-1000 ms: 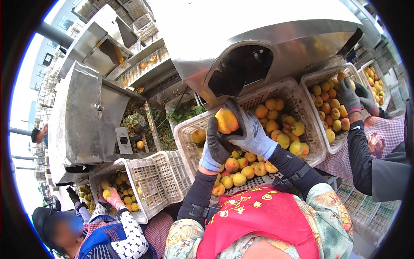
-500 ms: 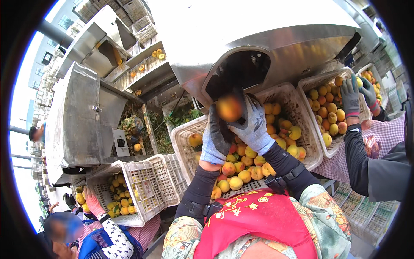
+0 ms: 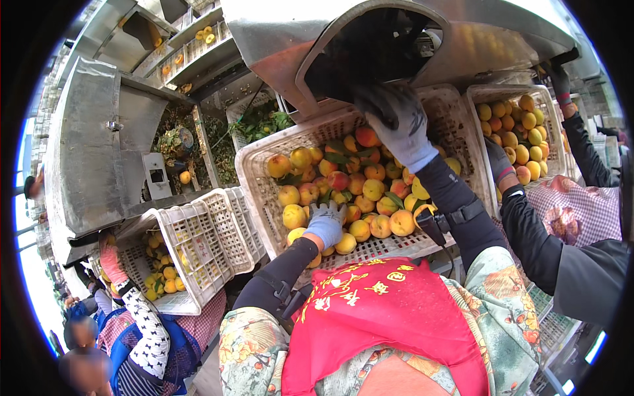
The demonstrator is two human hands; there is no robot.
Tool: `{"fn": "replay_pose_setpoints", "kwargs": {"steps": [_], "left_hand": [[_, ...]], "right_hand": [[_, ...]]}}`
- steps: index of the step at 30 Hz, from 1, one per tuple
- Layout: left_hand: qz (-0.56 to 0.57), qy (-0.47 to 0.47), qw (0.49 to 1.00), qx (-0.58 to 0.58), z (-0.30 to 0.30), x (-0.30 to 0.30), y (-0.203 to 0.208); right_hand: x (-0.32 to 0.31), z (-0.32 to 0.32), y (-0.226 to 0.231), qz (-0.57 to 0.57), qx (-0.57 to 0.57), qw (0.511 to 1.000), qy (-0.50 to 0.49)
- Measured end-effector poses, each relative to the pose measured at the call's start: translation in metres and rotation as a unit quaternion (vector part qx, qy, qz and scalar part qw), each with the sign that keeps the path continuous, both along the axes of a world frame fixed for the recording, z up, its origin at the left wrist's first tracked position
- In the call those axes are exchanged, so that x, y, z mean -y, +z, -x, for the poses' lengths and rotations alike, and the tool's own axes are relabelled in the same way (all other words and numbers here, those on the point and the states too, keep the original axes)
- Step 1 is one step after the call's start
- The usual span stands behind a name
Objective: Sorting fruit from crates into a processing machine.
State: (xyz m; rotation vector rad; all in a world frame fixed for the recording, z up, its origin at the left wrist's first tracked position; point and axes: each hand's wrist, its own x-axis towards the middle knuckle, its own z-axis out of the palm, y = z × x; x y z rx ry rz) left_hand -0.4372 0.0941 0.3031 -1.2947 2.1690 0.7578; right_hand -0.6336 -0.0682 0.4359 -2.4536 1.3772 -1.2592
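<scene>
Just in front of me stands a white plastic crate (image 3: pixel 249 173) of yellow-red peaches (image 3: pixel 373 189) with some green leaves among them. My left hand (image 3: pixel 325 223), in a grey-blue work glove, rests on the peaches near the crate's front side. Its fingers are spread over the fruit, with no peach visibly lifted. Raised above the far side of the crate is my right hand (image 3: pixel 400 125), gloved too, its fingertips at the lower rim of the metal machine's dark opening (image 3: pixel 370 49). Those fingers are dark and smeared by motion, and I see no peach in them.
To the right, a co-worker's gloved hand (image 3: pixel 498 160) is beside another peach crate (image 3: pixel 477 99). At the left, a person's pink-gloved hand (image 3: pixel 111 257) is near a tilted crate (image 3: pixel 173 247). Leaves and scraps lie in a bin (image 3: pixel 247 142) beside the metal housing (image 3: pixel 86 145).
Both hands held a peach before the opening; that peach is no longer seen. My left hand has dropped into the crate, while my right stays near the opening. The view has shifted.
</scene>
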Motion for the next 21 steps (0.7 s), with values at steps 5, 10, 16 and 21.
{"fn": "replay_pose_setpoints", "kwargs": {"steps": [5,10,16,21], "left_hand": [[0.045,-0.096,0.994,0.027,0.006,0.008,-0.027],[-0.065,0.093,0.99,-0.079,0.003,0.034,-0.014],[-0.404,0.595,0.272,-0.639,0.0,0.043,0.018],[-0.464,0.435,0.115,-0.763,0.013,0.047,0.077]], "right_hand": [[-0.08,0.004,-0.13,-0.487,-0.393,0.779,0.035],[-0.079,0.016,-0.153,-0.588,-0.268,0.763,0.005],[-0.076,0.031,-0.072,-0.585,0.467,0.657,0.094],[-0.098,0.006,-0.048,-0.486,0.465,0.727,0.138]]}}
